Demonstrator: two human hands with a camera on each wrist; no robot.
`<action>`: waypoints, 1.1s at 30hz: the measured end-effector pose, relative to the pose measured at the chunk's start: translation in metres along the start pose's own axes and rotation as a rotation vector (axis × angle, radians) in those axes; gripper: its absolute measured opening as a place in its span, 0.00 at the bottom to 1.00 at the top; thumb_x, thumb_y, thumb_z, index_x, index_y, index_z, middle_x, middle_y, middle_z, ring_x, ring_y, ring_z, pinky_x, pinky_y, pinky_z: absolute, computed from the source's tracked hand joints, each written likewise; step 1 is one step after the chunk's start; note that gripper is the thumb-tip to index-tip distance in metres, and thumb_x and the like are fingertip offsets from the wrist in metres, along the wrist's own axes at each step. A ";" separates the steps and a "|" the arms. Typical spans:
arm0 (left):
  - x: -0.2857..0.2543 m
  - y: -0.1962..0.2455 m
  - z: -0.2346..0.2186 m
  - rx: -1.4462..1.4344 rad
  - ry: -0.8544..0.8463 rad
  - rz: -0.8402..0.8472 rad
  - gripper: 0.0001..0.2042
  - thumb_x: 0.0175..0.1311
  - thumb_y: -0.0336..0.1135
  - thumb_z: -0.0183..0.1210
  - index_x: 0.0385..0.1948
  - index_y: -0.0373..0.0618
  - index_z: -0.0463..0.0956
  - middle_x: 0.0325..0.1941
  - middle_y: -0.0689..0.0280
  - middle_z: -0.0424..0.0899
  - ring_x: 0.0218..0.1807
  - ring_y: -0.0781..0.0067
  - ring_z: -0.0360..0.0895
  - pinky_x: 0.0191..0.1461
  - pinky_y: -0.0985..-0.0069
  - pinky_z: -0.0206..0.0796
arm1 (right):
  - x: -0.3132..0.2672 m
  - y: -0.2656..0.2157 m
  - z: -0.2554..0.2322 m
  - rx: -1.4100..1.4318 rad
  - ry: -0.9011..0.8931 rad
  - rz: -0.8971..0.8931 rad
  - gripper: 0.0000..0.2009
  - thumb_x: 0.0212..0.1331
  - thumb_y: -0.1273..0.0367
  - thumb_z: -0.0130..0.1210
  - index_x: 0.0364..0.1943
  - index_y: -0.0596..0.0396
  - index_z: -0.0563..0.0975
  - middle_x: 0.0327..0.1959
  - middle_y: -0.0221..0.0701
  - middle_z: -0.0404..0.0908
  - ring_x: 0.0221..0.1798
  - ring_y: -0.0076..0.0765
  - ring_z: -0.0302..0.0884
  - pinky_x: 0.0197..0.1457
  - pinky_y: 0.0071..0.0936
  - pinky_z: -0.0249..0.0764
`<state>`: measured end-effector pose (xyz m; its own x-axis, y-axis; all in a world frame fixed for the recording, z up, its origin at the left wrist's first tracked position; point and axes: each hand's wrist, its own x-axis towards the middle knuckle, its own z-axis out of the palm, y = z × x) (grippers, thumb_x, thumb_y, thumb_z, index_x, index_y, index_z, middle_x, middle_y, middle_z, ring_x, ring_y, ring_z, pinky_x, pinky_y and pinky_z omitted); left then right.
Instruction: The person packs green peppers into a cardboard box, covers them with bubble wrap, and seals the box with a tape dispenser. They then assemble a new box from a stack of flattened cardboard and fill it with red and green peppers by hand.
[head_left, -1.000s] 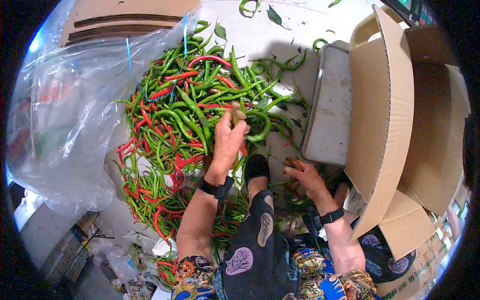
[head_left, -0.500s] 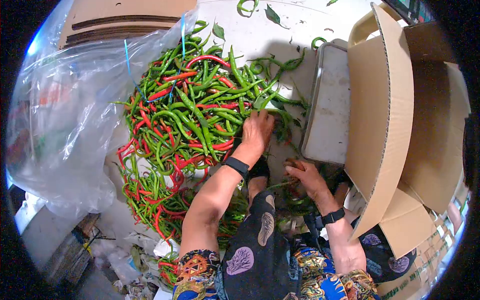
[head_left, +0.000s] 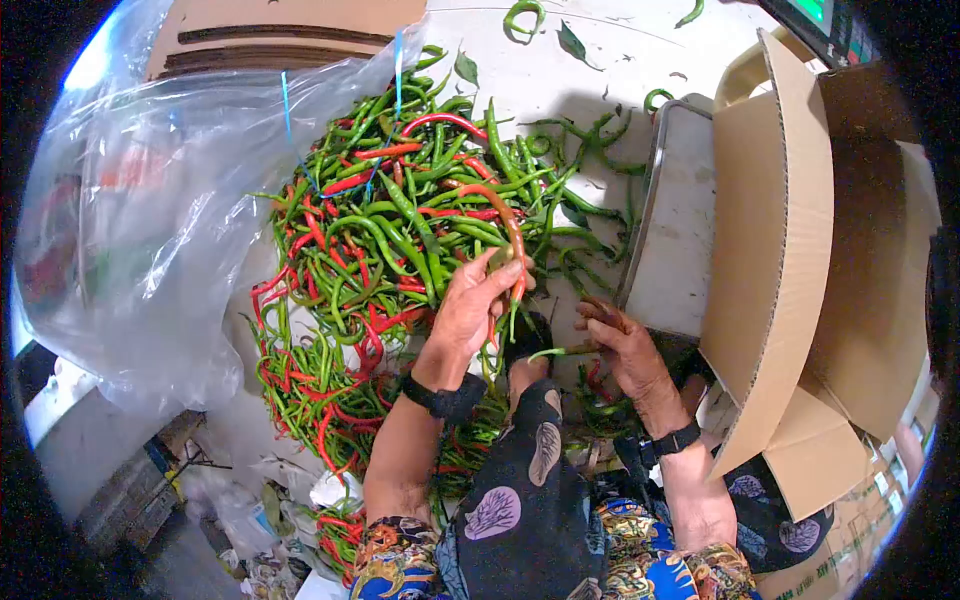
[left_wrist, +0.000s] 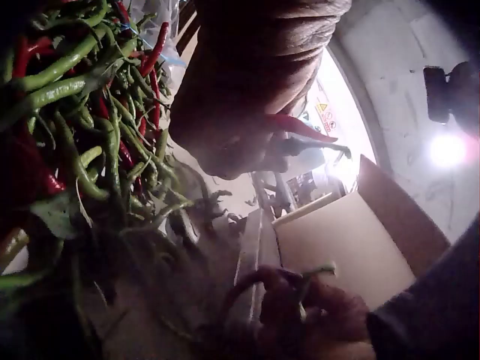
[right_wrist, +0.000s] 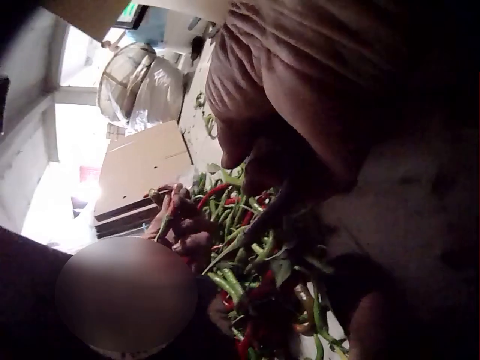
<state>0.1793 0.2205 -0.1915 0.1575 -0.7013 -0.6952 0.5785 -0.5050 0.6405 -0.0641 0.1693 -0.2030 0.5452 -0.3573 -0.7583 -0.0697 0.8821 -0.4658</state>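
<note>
My left hand (head_left: 470, 315) pinches a long brownish-red chili pepper (head_left: 513, 232) between thumb and fingers, above the near right side of a chili pile (head_left: 390, 215). A red tip hangs below those fingers. To the right, my right hand (head_left: 632, 360) has its fingers curled round a dark chili pepper, whose green stem (head_left: 560, 352) points left toward the left hand. In the right wrist view, that stem (right_wrist: 226, 253) shows below the shaded right hand (right_wrist: 292, 97). The left wrist view has the left hand (left_wrist: 247, 97) close up, with a red pepper (left_wrist: 304, 129) jutting out.
A clear plastic bag (head_left: 140, 220) lies left of the pile, beside stacked cardboard (head_left: 280, 20). Right of the hands stand a grey-white tray (head_left: 680, 220) and an open cardboard box (head_left: 765, 260). A shoe and trousered leg (head_left: 520, 470) sit between the arms.
My left hand reached right into the pile's edge, then drew back left and nearer, now with the brownish-red pepper. My right hand stayed nearly in place; a green stem now shows from it.
</note>
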 end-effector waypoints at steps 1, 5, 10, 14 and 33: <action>-0.008 -0.002 0.001 -0.030 -0.012 -0.022 0.11 0.68 0.37 0.58 0.45 0.42 0.77 0.30 0.70 0.81 0.27 0.88 0.71 0.27 0.90 0.55 | -0.001 -0.005 0.008 0.015 -0.003 -0.028 0.28 0.62 0.65 0.59 0.65 0.58 0.69 0.58 0.30 0.78 0.53 0.30 0.76 0.57 0.30 0.67; -0.034 -0.006 0.014 -0.054 -0.113 -0.060 0.10 0.67 0.36 0.57 0.43 0.42 0.78 0.29 0.72 0.80 0.25 0.87 0.70 0.29 0.88 0.59 | 0.002 -0.033 0.038 0.008 -0.042 -0.118 0.24 0.60 0.61 0.59 0.59 0.57 0.75 0.51 0.28 0.80 0.55 0.27 0.73 0.63 0.29 0.65; -0.058 -0.042 0.012 0.415 -0.228 -0.038 0.08 0.64 0.33 0.60 0.39 0.39 0.80 0.36 0.70 0.84 0.40 0.80 0.78 0.48 0.77 0.70 | 0.018 -0.034 0.048 -0.358 -0.212 0.012 0.19 0.56 0.61 0.61 0.47 0.58 0.79 0.39 0.24 0.80 0.41 0.23 0.75 0.49 0.24 0.70; -0.088 -0.065 -0.023 0.468 -0.016 -0.037 0.11 0.67 0.37 0.58 0.44 0.41 0.80 0.35 0.72 0.83 0.35 0.84 0.75 0.40 0.82 0.68 | 0.010 -0.016 0.048 -0.199 -0.107 0.166 0.18 0.56 0.65 0.61 0.49 0.57 0.77 0.41 0.29 0.82 0.40 0.25 0.79 0.43 0.24 0.75; 0.043 -0.062 0.036 0.763 0.479 0.712 0.24 0.55 0.22 0.58 0.56 0.33 0.66 0.48 0.42 0.79 0.49 0.38 0.76 0.52 0.54 0.71 | 0.015 0.007 0.024 0.032 0.200 -0.031 0.15 0.62 0.67 0.58 0.51 0.54 0.75 0.36 0.24 0.77 0.37 0.24 0.73 0.44 0.24 0.70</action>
<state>0.1212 0.2039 -0.2491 0.6377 -0.7690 -0.0443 -0.3735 -0.3590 0.8554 -0.0364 0.1771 -0.2065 0.3695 -0.4356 -0.8208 -0.0267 0.8780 -0.4780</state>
